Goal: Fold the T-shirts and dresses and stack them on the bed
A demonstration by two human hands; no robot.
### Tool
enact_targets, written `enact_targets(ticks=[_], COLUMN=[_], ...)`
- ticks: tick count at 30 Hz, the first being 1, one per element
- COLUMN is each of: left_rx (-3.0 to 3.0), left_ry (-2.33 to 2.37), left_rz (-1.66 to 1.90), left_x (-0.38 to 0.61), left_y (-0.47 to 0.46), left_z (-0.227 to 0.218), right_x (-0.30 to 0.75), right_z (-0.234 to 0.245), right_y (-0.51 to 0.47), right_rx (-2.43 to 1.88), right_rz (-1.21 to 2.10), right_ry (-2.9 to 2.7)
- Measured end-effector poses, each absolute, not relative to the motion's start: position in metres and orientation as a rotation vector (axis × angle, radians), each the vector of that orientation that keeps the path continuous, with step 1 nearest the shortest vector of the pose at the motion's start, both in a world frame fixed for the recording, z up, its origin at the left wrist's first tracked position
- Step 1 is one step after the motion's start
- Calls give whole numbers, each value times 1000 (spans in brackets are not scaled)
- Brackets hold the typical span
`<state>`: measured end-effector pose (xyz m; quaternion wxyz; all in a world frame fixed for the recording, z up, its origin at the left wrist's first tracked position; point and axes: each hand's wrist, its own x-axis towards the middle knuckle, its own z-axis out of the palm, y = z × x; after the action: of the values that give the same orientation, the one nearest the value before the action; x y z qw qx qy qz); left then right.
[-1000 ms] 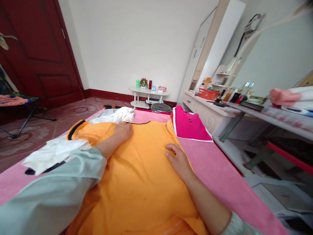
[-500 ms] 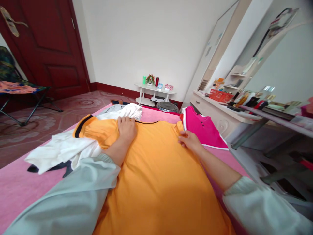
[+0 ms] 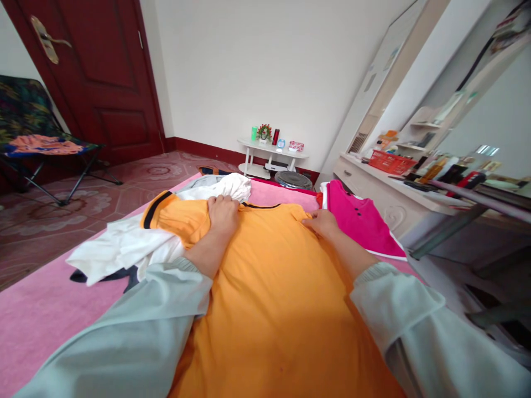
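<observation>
Near the far edge of the bed point(image 3: 41, 320), your right hand point(image 3: 324, 223) pinches the orange shirt point(image 3: 282, 276); your left hand point(image 3: 224, 214) curls over it, grip unclear. Uneven pulling could skew it.

Both arms point(image 3: 354, 257) are stretched fwd & angled inward. L hand point(image 3: 224, 215) is held palm-down, fingers point(image 3: 214, 205) bent; R hand point(image 3: 323, 222) is turned in, likewise bent.
</observation>
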<state>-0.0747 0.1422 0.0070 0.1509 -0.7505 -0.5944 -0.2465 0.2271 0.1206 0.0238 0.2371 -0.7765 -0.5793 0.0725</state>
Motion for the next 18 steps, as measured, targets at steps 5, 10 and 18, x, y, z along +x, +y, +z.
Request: enact_targets(ticks=[5, 10, 18], left_rx=[-2261, -2326, -2286], left_ry=[-1564, -1378, -1373], left_rz=[-939, -1190, -1341], left_x=[-75, -68, -47], left_y=[139, 124, 174], left_z=[12, 12, 74], right_x=[232, 244, 277], right_z=[44, 55, 78], right_y=[80, 25, 24], right_rx=[-1523, -1190, -1146], right_rz=[395, 523, 353], right_ry=[-957, -647, -801])
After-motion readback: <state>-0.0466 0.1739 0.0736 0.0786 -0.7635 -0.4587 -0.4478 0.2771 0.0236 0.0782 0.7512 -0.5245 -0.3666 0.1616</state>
